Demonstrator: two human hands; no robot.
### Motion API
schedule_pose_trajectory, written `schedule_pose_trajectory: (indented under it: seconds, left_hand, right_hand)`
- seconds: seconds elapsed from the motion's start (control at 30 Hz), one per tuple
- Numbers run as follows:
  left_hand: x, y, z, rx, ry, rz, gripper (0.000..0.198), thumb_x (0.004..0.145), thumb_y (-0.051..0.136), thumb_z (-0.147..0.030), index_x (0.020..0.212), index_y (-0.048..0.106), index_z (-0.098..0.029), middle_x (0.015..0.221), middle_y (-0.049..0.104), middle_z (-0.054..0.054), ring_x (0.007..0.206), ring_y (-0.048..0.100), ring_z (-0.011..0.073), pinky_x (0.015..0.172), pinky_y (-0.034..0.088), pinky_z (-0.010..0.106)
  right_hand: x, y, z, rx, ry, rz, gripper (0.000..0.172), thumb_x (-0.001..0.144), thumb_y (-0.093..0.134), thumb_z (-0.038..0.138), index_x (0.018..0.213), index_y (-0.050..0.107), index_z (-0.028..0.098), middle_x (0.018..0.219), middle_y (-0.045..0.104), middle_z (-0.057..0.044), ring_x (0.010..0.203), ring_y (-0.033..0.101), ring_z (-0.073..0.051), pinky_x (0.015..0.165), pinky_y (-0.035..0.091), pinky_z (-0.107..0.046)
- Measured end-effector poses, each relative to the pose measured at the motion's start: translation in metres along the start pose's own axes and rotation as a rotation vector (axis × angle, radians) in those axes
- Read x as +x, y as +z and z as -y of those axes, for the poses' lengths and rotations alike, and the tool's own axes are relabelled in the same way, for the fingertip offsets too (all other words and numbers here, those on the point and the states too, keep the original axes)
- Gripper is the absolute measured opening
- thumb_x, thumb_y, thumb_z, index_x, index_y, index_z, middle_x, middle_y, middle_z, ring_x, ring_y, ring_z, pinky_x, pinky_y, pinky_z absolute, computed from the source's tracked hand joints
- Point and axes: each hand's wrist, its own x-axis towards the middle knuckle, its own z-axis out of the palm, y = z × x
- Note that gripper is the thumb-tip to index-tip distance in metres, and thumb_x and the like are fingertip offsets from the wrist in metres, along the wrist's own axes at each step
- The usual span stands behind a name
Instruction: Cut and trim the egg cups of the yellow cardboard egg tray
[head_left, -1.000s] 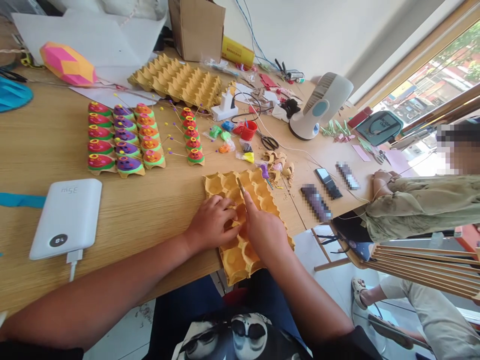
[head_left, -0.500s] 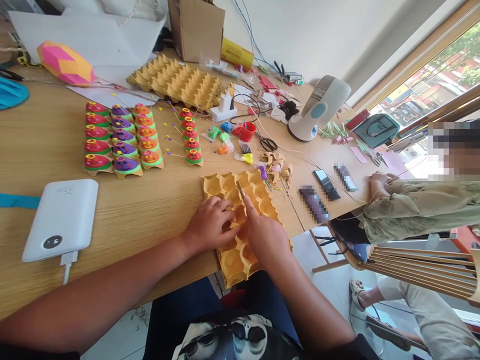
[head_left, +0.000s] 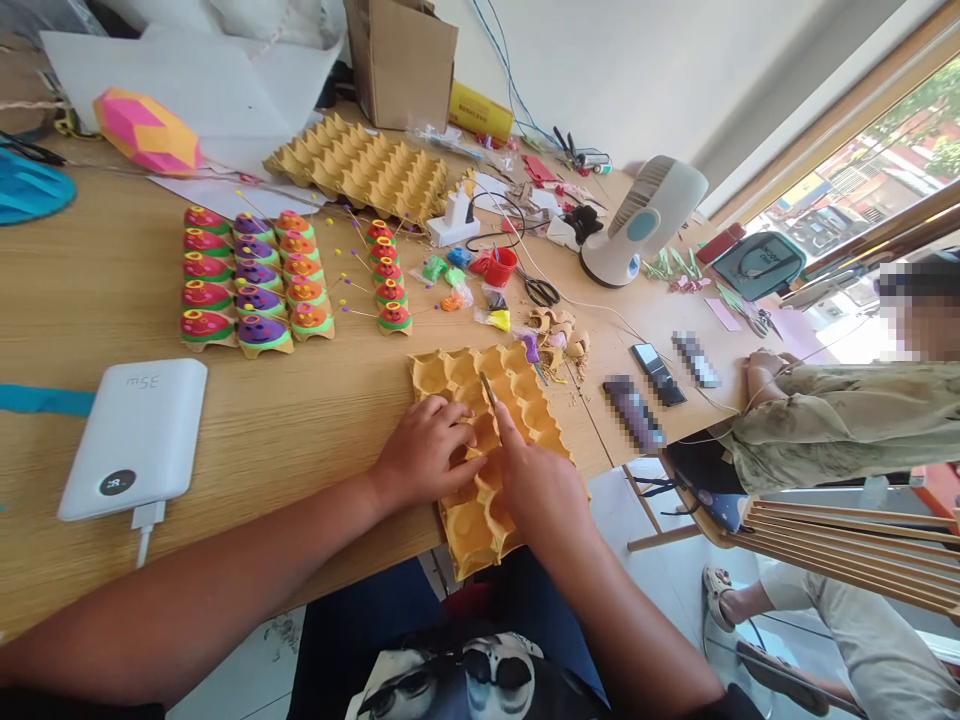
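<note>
Here, an egg tray [head_left: 471,522] overhangs the tabletop's [head_left: 315,420] near edge. The left hand [head_left: 421,452] lies on it, thumb spread; the right hand [head_left: 541,488] grips a slim tool [head_left: 488,390].

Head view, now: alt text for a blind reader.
A person's right hand holds a thin tool at a yellow egg tray overhanging the table, while the left hand rests on the tray. Behind are rows of colorful cup figures, a second egg tray and a white fan.
</note>
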Motion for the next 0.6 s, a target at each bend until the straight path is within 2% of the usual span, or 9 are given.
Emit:
schedule_pose_trajectory:
  seconds: [0.07, 0.23, 0.47, 0.6]
  left_hand:
    - [0.0, 0.0, 0.0, -0.006, 0.003, -0.002, 0.031, 0.09, 0.065, -0.052, 0.09, 0.074, -0.023, 0.12, 0.065, 0.009, 0.112, 0.054, 0.0318, 0.094, 0.046, 0.049]
    - [0.001, -0.001, 0.0, 0.01, -0.008, 0.001, 0.029, 0.089, 0.065, -0.051, 0.09, 0.075, -0.023, 0.115, 0.066, 0.009, 0.109, 0.055, 0.0318, 0.093, 0.046, 0.05]
    - [0.0, -0.001, -0.003, -0.011, 0.002, -0.002, 0.028, 0.09, 0.065, -0.049, 0.089, 0.074, -0.023, 0.119, 0.066, 0.009, 0.111, 0.054, 0.0318, 0.094, 0.046, 0.05]
    - [0.0, -0.001, -0.002, -0.007, 0.012, -0.01, 0.027, 0.089, 0.066, -0.048, 0.088, 0.074, -0.023, 0.116, 0.066, 0.009, 0.109, 0.055, 0.0312, 0.093, 0.046, 0.049]
  right_hand:
    - [-0.002, 0.001, 0.001, -0.012, 0.012, -0.004, 0.069, 0.104, 0.047, 0.028, 0.168, 0.02, 0.026, 0.088, 0.078, -0.006, 0.075, 0.076, -0.02, 0.058, 0.048, -0.025]
    - [0.012, -0.004, 0.006, 0.018, -0.025, -0.03, 0.078, 0.1, 0.055, 0.023, 0.168, 0.016, 0.023, 0.094, 0.078, -0.007, 0.084, 0.077, -0.02, 0.062, 0.05, -0.024]
    - [-0.006, -0.007, -0.001, -0.013, 0.021, 0.021, 0.069, 0.106, 0.045, 0.029, 0.169, 0.016, 0.028, 0.091, 0.079, -0.006, 0.079, 0.077, -0.021, 0.062, 0.05, -0.026]
    - [0.002, -0.007, 0.003, -0.008, 0.012, 0.016, 0.07, 0.106, 0.045, 0.03, 0.169, 0.014, 0.026, 0.091, 0.079, -0.007, 0.081, 0.077, -0.021, 0.064, 0.051, -0.026]
